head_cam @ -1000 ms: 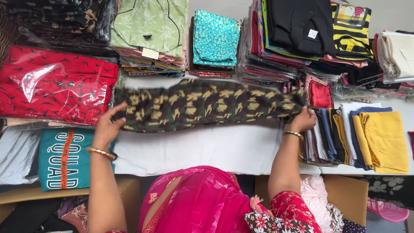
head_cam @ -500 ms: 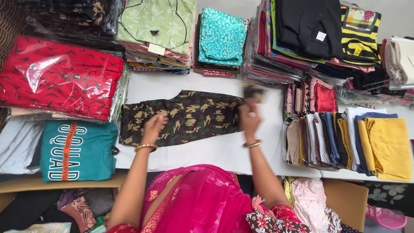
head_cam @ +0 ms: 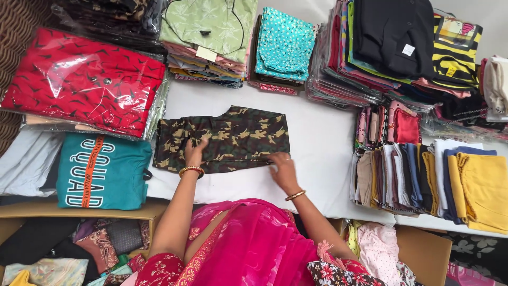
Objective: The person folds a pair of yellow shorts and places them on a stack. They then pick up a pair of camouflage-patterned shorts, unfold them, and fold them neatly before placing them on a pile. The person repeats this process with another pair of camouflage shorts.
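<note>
A camouflage-patterned garment [head_cam: 233, 137] lies folded in half on the white table [head_cam: 317, 153]. My left hand [head_cam: 194, 151] rests flat on its left part, fingers pressing the cloth. My right hand [head_cam: 281, 170] touches the garment's lower right edge, fingers on the fold. Both wrists carry gold bangles. My pink and red clothing [head_cam: 248, 243] fills the bottom of the view.
Stacks of folded clothes ring the table: a red wrapped pack [head_cam: 79, 79] and a teal shirt [head_cam: 103, 172] at left, green [head_cam: 211, 26] and turquoise [head_cam: 283, 45] piles behind, black and striped piles [head_cam: 402, 42] at back right, yellow cloths [head_cam: 484, 188] at right. Cardboard boxes of fabric below.
The garment was stretched out long between both hands, then folded over from the right. Now it lies doubled and shorter, and both hands have come in close on top of it.
</note>
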